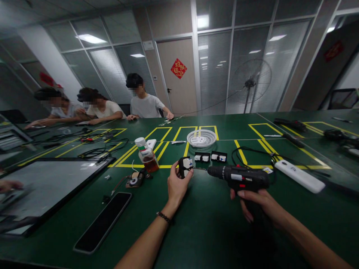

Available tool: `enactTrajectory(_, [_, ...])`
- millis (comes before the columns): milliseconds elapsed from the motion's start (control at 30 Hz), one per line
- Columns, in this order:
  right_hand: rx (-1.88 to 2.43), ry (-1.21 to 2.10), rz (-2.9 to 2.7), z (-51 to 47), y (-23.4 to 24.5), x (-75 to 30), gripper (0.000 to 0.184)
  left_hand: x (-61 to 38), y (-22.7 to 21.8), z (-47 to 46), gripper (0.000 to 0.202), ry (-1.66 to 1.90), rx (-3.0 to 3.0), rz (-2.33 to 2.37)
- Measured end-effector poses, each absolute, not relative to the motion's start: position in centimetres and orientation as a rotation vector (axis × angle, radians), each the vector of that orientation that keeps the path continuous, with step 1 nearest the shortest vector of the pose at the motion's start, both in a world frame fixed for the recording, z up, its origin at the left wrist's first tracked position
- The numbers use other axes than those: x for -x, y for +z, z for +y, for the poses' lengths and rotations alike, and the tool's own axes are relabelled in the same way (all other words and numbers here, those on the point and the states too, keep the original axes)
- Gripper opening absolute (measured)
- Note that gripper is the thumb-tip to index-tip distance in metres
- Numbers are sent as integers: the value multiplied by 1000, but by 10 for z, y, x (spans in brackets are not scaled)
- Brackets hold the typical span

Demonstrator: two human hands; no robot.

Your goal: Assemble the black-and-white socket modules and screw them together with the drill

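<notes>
My left hand (pixel 177 186) grips a small black-and-white block-shaped part (pixel 185 166) between thumb and fingers, raised over the green table. My right hand (pixel 259 203) is wrapped around the handle of a black cordless drill (pixel 241 177), which points left. The drill's thin bit (pixel 200 169) reaches to the right side of the held part; whether the tip touches it I cannot tell. Just beyond lie two similar black-and-white parts (pixel 202 157) side by side. Behind them stands a white perforated basket (pixel 201 139).
A bottle of brown liquid (pixel 150 160), a black phone (pixel 103 222) and a small device with wires (pixel 136 179) lie to the left. A large framed panel (pixel 64 186) is further left. At right rests a white power strip (pixel 300 175). Several people (pixel 146 101) sit across the green table (pixel 196 231).
</notes>
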State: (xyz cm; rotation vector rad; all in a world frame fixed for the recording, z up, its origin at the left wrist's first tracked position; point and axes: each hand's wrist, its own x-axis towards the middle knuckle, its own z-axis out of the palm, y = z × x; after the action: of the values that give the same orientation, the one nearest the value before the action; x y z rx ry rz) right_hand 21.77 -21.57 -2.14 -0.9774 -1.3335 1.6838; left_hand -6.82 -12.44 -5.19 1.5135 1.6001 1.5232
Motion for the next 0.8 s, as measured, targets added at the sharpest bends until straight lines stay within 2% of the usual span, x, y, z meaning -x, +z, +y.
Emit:
enactTrajectory(267, [942, 1682, -1333, -216, -20, -215, 27, 71, -56, -122, 68, 1544, -1477, 1602])
enactTrajectory(800, [988, 1678, -1278, -217, -25, -213, 28, 72, -59, -119, 70, 1542, -1391, 1490])
